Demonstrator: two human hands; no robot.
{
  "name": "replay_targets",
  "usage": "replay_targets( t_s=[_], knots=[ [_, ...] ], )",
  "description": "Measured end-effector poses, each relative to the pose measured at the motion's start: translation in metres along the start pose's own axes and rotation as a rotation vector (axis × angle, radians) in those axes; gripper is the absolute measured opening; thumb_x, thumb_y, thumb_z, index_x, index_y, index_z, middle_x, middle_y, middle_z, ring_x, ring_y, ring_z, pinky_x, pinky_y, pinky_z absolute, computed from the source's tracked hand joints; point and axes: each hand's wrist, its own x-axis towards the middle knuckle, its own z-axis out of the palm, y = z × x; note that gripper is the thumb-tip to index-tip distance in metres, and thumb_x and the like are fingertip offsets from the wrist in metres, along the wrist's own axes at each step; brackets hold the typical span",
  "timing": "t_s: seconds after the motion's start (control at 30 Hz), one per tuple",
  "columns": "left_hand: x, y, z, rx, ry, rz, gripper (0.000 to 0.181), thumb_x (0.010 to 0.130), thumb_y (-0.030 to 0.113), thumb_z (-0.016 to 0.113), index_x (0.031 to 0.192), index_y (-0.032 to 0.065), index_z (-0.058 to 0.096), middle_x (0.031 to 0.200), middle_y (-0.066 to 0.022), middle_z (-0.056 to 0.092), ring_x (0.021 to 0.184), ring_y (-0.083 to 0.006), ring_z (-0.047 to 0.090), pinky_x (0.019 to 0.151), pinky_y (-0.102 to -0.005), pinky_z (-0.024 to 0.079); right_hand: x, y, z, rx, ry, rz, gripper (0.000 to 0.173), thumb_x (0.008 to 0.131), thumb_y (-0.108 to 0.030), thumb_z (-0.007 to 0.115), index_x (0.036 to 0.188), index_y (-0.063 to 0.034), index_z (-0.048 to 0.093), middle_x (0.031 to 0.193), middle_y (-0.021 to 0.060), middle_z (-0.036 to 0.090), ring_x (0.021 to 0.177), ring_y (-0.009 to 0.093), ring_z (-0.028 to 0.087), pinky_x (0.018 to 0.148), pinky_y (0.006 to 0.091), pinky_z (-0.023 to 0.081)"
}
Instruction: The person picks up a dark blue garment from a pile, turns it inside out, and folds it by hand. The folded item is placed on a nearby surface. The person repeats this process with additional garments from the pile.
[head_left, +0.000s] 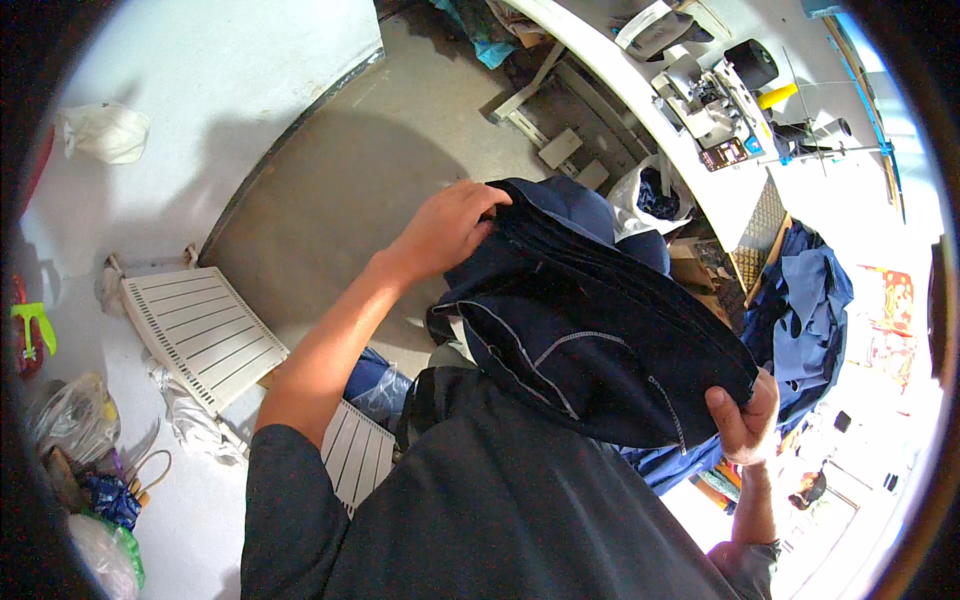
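Between my two hands hangs a stack of dark navy fabric garment pieces (592, 322), with pale overlock stitching along several edges and curved seams. My left hand (457, 225) grips the upper left end, its fingers folded over the layered edges. At the lower right end my right hand (742, 424) pinches the stack, the thumb in front and the other fingers mostly hidden behind it. The layers lie close together, and their number cannot be told. Lighter blue fabric (574, 206) shows just behind the stack.
A white table (705, 202) curves along the right, bearing an overlock sewing machine (709, 105) with thread cones and a phone (724, 154). Beside it are a white sack (626, 199) of dark cloth and a blue fabric heap (810, 322). White radiators (202, 330) line the left wall; a foot pedal (561, 148) is below.
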Motion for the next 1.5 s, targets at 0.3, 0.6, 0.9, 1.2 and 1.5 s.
replay_targets(
  t_s=[0.3, 0.6, 0.9, 1.2, 1.5],
  knots=[
    [0.015, -0.006, -0.008, 0.038, -0.139, 0.046, 0.034, 0.087, 0.002, 0.067, 0.119, 0.0106, 0.068, 0.116, -0.0116, 0.068, 0.112, -0.0358, 0.065, 0.100, -0.0462, 0.053, 0.003, -0.007, 0.004, -0.014, 0.004, 0.013, 0.018, 0.094, -0.022, 0.070, 0.089, -0.0048, 0.072, 0.073, 0.0108, 0.067, 0.063, 0.036, 0.061, 0.065, 0.0443, 0.047],
    [0.030, -0.015, -0.007, 0.110, -0.037, 0.226, 0.016, 0.082, 0.002, 0.073, 0.096, 0.0082, 0.074, 0.110, -0.0068, 0.069, 0.110, -0.0312, 0.063, 0.096, -0.0424, 0.055, 0.009, -0.012, 0.002, -0.034, -0.060, -0.055, 0.019, 0.094, -0.021, 0.071, 0.083, -0.0058, 0.069, 0.071, 0.0118, 0.065, 0.061, 0.039, 0.060, 0.062, 0.0451, 0.044],
    [0.033, -0.007, -0.008, 0.082, -0.146, -0.048, 0.023, 0.083, 0.005, 0.073, 0.105, 0.0086, 0.072, 0.113, -0.0103, 0.069, 0.112, -0.0330, 0.062, 0.101, -0.0450, 0.051, 0.011, -0.015, -0.001, -0.003, -0.102, -0.044, 0.015, 0.092, -0.018, 0.072, 0.086, -0.0047, 0.069, 0.076, 0.0138, 0.068, 0.065, 0.040, 0.062, 0.065, 0.0472, 0.046],
    [0.031, -0.022, 0.001, 0.004, -0.284, 0.142, 0.042, 0.083, 0.001, 0.070, 0.124, 0.0076, 0.061, 0.123, -0.0132, 0.065, 0.125, -0.0387, 0.059, 0.106, -0.0482, 0.049, 0.015, -0.020, -0.003, -0.074, -0.115, -0.175, 0.015, 0.091, -0.014, 0.071, 0.083, -0.0018, 0.065, 0.073, 0.0142, 0.066, 0.060, 0.040, 0.062, 0.060, 0.0459, 0.046],
    [0.022, -0.009, 0.022, 0.056, -0.236, 0.054, 0.065, 0.083, -0.004, 0.068, 0.142, 0.0072, 0.044, 0.138, -0.0215, 0.057, 0.131, -0.0463, 0.053, 0.112, -0.0511, 0.046, 0.013, -0.022, -0.001, -0.003, -0.119, -0.200, 0.016, 0.091, -0.013, 0.069, 0.082, -0.0006, 0.063, 0.069, 0.0147, 0.062, 0.053, 0.041, 0.059, 0.052, 0.0445, 0.043]
  ],
)
